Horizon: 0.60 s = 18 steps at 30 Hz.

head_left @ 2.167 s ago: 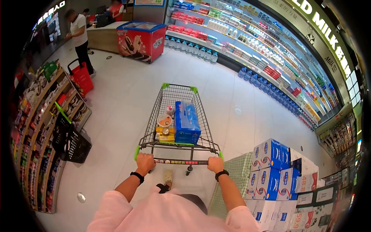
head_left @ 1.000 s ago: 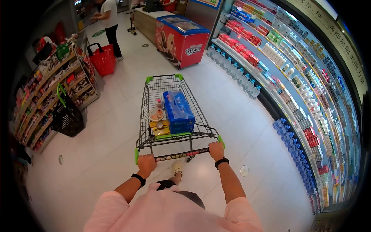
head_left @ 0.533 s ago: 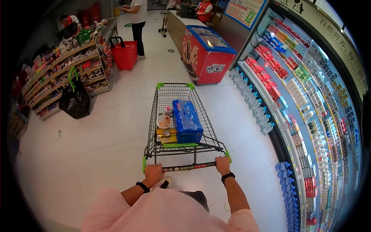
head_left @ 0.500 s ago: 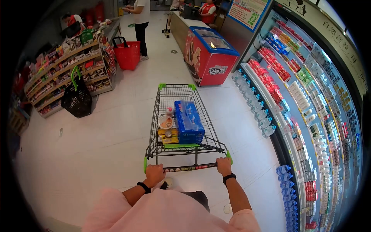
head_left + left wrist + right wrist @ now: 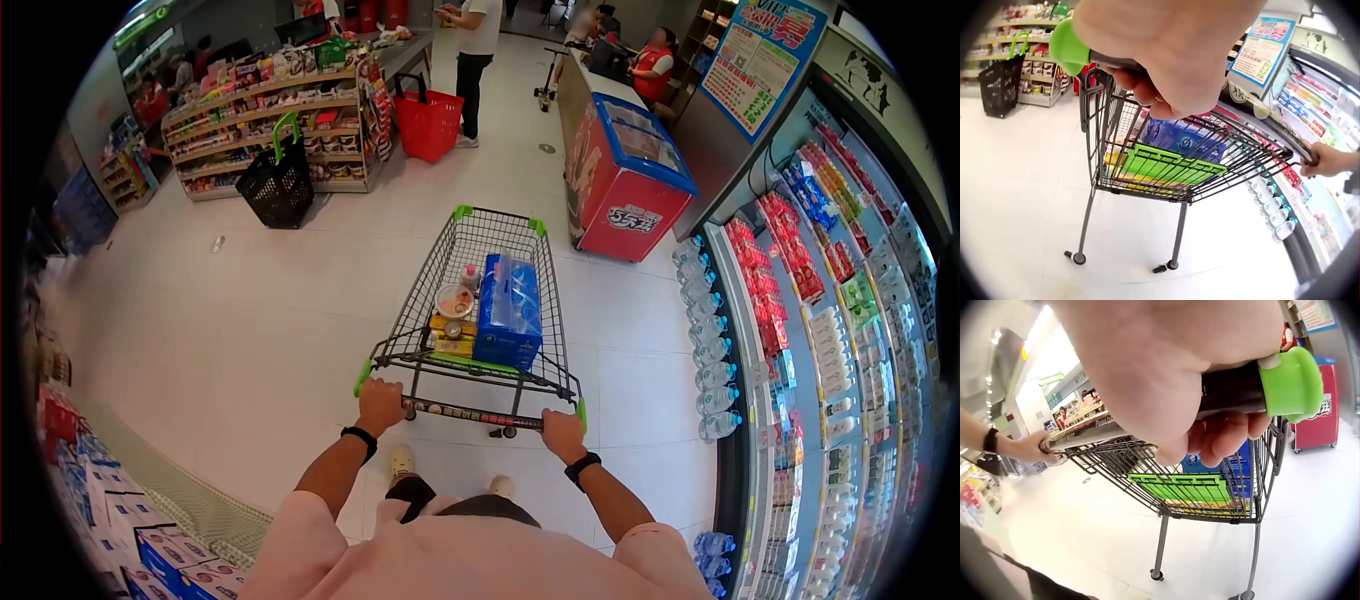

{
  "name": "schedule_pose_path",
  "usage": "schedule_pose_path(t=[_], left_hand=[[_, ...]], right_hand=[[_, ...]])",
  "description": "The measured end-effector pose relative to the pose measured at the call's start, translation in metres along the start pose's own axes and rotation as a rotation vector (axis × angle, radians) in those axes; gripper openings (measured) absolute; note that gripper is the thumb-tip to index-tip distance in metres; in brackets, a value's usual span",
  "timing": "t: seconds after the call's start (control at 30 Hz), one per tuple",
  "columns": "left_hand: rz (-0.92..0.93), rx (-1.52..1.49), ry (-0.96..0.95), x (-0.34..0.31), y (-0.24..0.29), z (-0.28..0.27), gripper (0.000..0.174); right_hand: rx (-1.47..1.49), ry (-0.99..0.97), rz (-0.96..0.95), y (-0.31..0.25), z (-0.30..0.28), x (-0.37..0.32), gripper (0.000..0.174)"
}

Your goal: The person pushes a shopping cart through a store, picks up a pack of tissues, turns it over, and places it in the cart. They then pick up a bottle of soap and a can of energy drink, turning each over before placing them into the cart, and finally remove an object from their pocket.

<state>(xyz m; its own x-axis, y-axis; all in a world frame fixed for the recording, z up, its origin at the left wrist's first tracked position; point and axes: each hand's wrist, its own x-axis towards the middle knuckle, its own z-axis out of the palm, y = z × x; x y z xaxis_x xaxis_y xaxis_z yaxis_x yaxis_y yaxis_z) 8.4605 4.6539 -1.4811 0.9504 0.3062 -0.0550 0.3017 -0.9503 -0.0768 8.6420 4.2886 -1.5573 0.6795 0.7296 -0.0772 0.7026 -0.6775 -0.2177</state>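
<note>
A dark wire shopping cart (image 5: 412, 300) with green corner pieces stands in front of me. My left hand (image 5: 381, 404) grips the left end of its handlebar (image 5: 470, 413). The right hand (image 5: 563, 436) holds the bar's other end, fingers curled underneath beside a green end cap (image 5: 1291, 384) in the right wrist view. Inside the cart lie a large blue plastic-wrapped pack (image 5: 508, 312), a round clear-lidded food tub (image 5: 455, 300), yellow boxes (image 5: 452, 346) and a small bottle with a pink cap (image 5: 470, 272). A green flap (image 5: 1172, 165) shows at the cart's near end.
A red ice-cream freezer (image 5: 628, 180) stands ahead to the right, near a lit drinks fridge (image 5: 830, 360) fronted by water bottles (image 5: 715, 375). Ahead left are a black basket (image 5: 277, 187), a red basket (image 5: 428, 122), snack shelves (image 5: 260, 120) and a standing person (image 5: 474, 60). Stacked boxes (image 5: 170, 550) lie near left.
The view has swung left: freezer, baskets and snack shelves have shifted rightward and come closer. The cart has moved forward over the floor. Both hands have stayed on the handlebar.
</note>
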Motion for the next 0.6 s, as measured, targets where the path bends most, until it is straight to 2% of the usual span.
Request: schedule_pose_path(t=[0.07,0.1,0.3,0.33,0.43,0.53,0.57,0.6], left_hand=[[-0.007,0.026,0.022,-0.002,0.011,0.0,0.026],[-0.018,0.035,-0.014,0.001,0.002,-0.019,0.026],[-0.013,0.061,-0.019,-0.002,0.017,-0.009,0.023],[-0.011,0.066,-0.031,0.0,0.008,-0.023,0.023],[-0.036,0.059,-0.031,-0.007,0.021,-0.012,0.024],[-0.014,0.042,-0.009,-0.012,0.022,-0.005,0.025],[0.0,0.032,-0.018,-0.007,0.008,-0.023,0.025],[0.009,0.018,-0.025,-0.008,0.009,-0.017,0.025]], right_hand=[[0.014,0.014,-0.011,0.01,-0.001,-0.001,0.012],[0.036,0.003,-0.011,0.001,-0.015,0.009,0.013],[-0.013,0.057,0.006,0.014,-0.006,-0.004,0.014],[-0.013,0.049,-0.001,0.007,-0.021,0.0,0.014],[-0.002,0.007,0.009,0.012,-0.013,-0.007,0.015],[0.009,0.047,-0.01,0.017,-0.002,-0.014,0.02],[0.038,0.044,-0.035,0.007,-0.022,-0.006,0.016],[0.074,-0.052,-0.027,0.008,-0.026,-0.007,0.019]])
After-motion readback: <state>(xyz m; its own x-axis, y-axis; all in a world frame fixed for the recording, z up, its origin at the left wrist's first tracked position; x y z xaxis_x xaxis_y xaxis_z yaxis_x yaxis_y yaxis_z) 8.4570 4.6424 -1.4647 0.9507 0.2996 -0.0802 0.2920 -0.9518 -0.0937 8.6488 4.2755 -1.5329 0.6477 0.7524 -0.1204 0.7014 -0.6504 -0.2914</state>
